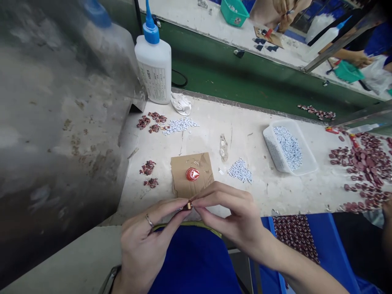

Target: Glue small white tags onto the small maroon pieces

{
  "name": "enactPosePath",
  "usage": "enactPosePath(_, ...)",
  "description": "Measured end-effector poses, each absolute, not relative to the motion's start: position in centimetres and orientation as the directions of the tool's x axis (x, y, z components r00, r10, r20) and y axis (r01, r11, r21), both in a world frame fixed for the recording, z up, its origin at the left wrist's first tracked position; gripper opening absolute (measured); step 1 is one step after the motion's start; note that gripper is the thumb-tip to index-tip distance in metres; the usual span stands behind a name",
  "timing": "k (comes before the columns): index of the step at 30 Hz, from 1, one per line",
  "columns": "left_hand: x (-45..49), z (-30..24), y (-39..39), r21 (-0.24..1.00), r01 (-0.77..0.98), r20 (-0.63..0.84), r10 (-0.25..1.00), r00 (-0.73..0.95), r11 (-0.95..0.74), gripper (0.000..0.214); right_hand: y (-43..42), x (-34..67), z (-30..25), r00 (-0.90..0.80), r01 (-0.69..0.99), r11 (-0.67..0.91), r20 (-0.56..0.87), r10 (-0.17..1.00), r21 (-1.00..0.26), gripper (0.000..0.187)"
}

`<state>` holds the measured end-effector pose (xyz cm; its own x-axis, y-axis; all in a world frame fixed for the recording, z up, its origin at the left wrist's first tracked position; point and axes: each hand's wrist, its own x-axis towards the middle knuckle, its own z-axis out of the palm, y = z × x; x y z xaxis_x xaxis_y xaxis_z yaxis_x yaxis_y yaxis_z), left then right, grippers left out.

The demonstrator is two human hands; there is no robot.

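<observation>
Low in front of my body, my left hand (150, 232) pinches a small dark brown piece (187, 206) with a light tan end between thumb and index finger. From the other side, the thumb and index finger of my right hand (232, 216) close at the same piece; the fingertips hide most of it. Just beyond lies a cardboard sheet (180, 179), bearing a round red-and-white cap-like dish (192, 174). Small brown pieces in clusters (148, 168) lie to the left. A pile of tiny white-and-blue pieces (240, 170) is right of the cardboard.
A white bottle (154, 69) with a blue nozzle stands by a metal panel (61, 114) at left, near a crumpled white cloth (181, 103). A clear tub (306, 163) holds more tiny pieces. Many brown pieces (367, 163) spread at far right. Other people work across the green divider (208, 67).
</observation>
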<state>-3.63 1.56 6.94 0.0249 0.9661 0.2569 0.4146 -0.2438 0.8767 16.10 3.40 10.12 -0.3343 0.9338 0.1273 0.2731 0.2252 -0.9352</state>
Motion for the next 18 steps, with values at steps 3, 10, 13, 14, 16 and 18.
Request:
enactPosePath(3, -3.5, 6.8, 1.7, 0.859, 0.417, 0.315, 0.949, 0.025, -0.296, 0.022, 3.1, 16.1, 10.2, -0.414, 0.372, 0.359, 0.193, 0.89, -0.856, 0.02)
enactPosePath(10, -3.5, 6.9, 1.9, 0.879, 0.388, 0.289, 0.957, 0.031, -0.278, 0.021, 3.4, 16.6, 10.6, -0.433, 0.411, 0.365, 0.173, 0.884, -0.835, 0.022)
enactPosePath(13, -3.5, 6.9, 1.5, 0.895, 0.395, 0.215, 0.976, 0.03, -0.209, 0.021, 3.7, 16.4, 11.1, -0.358, 0.326, 0.189, 0.064, 0.932, -0.926, 0.029)
enactPosePath(14, -3.4, 6.8, 1.3, 0.899, 0.395, 0.196, 0.98, 0.021, -0.188, 0.023, 3.8, 16.2, 11.2, -0.359, 0.304, 0.163, 0.046, 0.932, -0.939, 0.027)
enactPosePath(16, -3.5, 6.7, 0.8, 0.921, 0.359, 0.162, 0.987, -0.004, -0.15, 0.032, 4.0, 15.8, 11.3, -0.388, 0.287, 0.146, 0.024, 0.921, -0.947, 0.017)
enactPosePath(18, -3.8, 6.7, -0.1, 0.926, 0.353, 0.153, 0.988, -0.035, -0.131, 0.04, 4.9, 16.0, 11.1, -0.405, 0.297, 0.171, 0.038, 0.913, -0.94, 0.013)
